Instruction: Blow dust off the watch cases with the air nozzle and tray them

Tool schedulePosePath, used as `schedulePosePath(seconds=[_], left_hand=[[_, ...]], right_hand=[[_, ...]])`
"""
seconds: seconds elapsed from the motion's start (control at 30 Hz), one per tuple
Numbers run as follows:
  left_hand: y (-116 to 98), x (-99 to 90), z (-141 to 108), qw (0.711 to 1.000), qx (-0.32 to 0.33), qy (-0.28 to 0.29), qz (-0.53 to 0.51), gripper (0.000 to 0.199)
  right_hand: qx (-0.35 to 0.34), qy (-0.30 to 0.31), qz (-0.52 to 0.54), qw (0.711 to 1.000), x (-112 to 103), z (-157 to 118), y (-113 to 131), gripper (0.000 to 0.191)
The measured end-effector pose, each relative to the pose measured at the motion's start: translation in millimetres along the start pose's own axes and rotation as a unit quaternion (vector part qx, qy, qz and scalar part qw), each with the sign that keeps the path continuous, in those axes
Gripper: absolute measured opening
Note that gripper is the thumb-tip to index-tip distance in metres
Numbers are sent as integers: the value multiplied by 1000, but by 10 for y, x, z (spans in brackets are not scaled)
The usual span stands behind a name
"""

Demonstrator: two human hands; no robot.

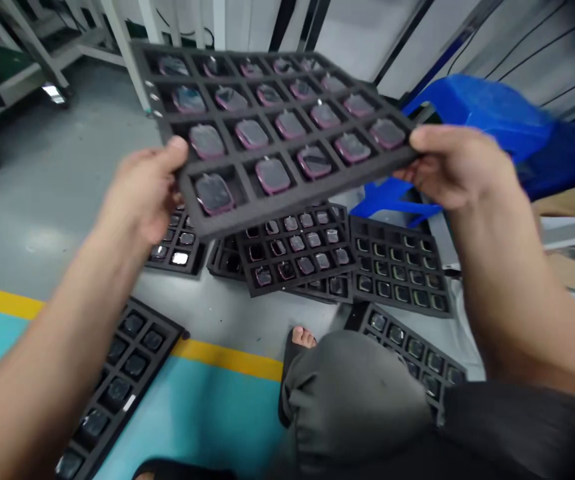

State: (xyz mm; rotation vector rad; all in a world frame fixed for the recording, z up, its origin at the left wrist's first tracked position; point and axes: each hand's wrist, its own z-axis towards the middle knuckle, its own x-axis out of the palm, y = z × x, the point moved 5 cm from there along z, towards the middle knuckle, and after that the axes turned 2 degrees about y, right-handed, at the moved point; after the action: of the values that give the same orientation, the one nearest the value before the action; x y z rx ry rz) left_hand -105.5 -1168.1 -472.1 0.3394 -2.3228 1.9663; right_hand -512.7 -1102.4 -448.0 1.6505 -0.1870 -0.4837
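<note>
Held tray, viewed from above. The left hand [142, 193] and right hand [460, 167] each pinch an opposite edge of a black foam tray [153, 100], thumb on top and fingers beneath, so both grips are closed on the foam. The tray is raised above the floor and tilted, with its far edge lower in view. Its square pockets hold clear rounded-square pieces [272, 175] with pink rims, one per pocket.

Risk: the tilt may let pieces slide from shallow pockets, and the two-edge hold may let the soft foam flex or slip. Either fault could drop pieces onto the trays below, where hard contact could chip or scratch them.

Below the hands lies a dark grey cloth [352, 400] over the person's lap, with a bare foot [303, 337] beyond it. Overlapping loaded trays [297, 250] rest on smooth grey floor; another tray [122, 373] lies on teal paint across a yellow line [227, 357]. Farther off are a blurred blue plastic object [482, 113], cardboard [567, 267], and a pale metal rack [32, 60].
</note>
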Motion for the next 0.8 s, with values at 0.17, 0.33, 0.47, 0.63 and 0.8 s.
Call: schedulePosePath(seconds=[0.17,0.33,0.47,0.63,0.8], left_hand=[[1285,349,-252,994,-20,98,50,23],[2188,355,-461,979,-47,110,167,24],[2418,222,-470,966,-52,77,243,20],[2415,184,-478,956,-40,69,283,25],[2399,202,-570,956,-20,52,289,48]], right_hand=[[118,-35,-47,991,-477,-491,-1238,51],[166,-55,-82,981,-534,-801,-2160,69],[184,-68,-109,974,-582,-766,-2542,73],[209,-62,-148,965,-685,-640,-2684,46],[203,-76,-238,947,-735,-465,-2625,37]])
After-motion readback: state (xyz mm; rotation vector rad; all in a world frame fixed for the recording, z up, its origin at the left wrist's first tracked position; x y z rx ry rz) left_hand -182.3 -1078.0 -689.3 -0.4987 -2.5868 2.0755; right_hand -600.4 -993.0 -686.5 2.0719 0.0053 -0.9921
